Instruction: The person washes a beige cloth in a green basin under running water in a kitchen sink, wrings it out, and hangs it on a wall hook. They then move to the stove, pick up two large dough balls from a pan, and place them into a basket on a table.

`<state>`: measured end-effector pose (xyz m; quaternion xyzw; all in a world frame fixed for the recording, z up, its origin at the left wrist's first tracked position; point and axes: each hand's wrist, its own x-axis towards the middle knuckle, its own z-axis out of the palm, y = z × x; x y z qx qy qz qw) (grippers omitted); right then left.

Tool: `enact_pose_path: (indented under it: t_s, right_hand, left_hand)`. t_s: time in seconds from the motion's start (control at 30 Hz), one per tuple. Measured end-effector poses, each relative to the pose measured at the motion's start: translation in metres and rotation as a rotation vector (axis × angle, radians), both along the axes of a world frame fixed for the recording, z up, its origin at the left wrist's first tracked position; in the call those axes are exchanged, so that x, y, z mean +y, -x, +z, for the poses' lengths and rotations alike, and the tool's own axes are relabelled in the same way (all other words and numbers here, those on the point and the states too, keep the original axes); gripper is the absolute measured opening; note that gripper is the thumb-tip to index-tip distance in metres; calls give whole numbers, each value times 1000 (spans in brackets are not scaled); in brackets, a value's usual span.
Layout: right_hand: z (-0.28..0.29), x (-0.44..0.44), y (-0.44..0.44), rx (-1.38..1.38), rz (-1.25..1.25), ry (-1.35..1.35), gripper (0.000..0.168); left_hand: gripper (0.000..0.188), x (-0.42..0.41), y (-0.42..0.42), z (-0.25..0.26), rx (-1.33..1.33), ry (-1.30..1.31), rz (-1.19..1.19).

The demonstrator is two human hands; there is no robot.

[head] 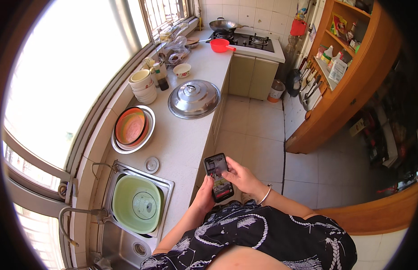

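Observation:
A black smartphone point(220, 184) with its screen lit is held in front of my body, just off the counter's edge. My left hand point(205, 193) grips it along the lower left side. On the right side, my right hand point(241, 175) holds the phone's upper part, with the thumb over the screen. A metal bangle point(265, 195) circles my right wrist. To the left, a green plastic basin point(119, 202) with a bear picture on its bottom sits in the stainless-steel double sink point(168, 192).
On the counter point(182, 145) stand a large steel lid point(195, 99), nested basins point(131, 126), stacked bowls point(144, 91) and a red ladle point(219, 45). A wok point(222, 25) rests on the gas stove point(244, 39) at the far end. Wooden shelving point(330, 111) borders the right side.

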<state>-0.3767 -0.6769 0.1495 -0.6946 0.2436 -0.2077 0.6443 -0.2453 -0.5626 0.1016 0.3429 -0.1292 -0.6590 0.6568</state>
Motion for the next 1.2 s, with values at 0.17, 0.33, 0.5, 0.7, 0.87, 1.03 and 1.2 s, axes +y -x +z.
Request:
enact_pose_path:
  t_s: [0.17,0.33,0.5,0.7,0.87,1.03,1.2]
  right_hand:
    - [7,-50,69,21,-47,-244,62]
    - [6,-143,112,141,-49,63,40]
    - [15,-237,60,95,-44,189,30]
    - [-25,-339,-125,60,120,379,37]
    - [-45,-394,-271,333,186,656,54]
    - [-53,-409,-348,764,286,948,59]
    - [-76,-438,-361,507,311,1060,22]
  left_hand:
    - [77,-57,35,22,230,96,-200]
    - [86,-111,62,6,357,148,-63]
    - [86,-109,33,-1,313,176,244]
    - [88,-98,-20,-2,174,265,662]
    - [92,-141,-74,-9,94,315,867]
    - [91,-191,-129,11,90,353,925]
    - [95,-239,-174,31,-8,340,1002]
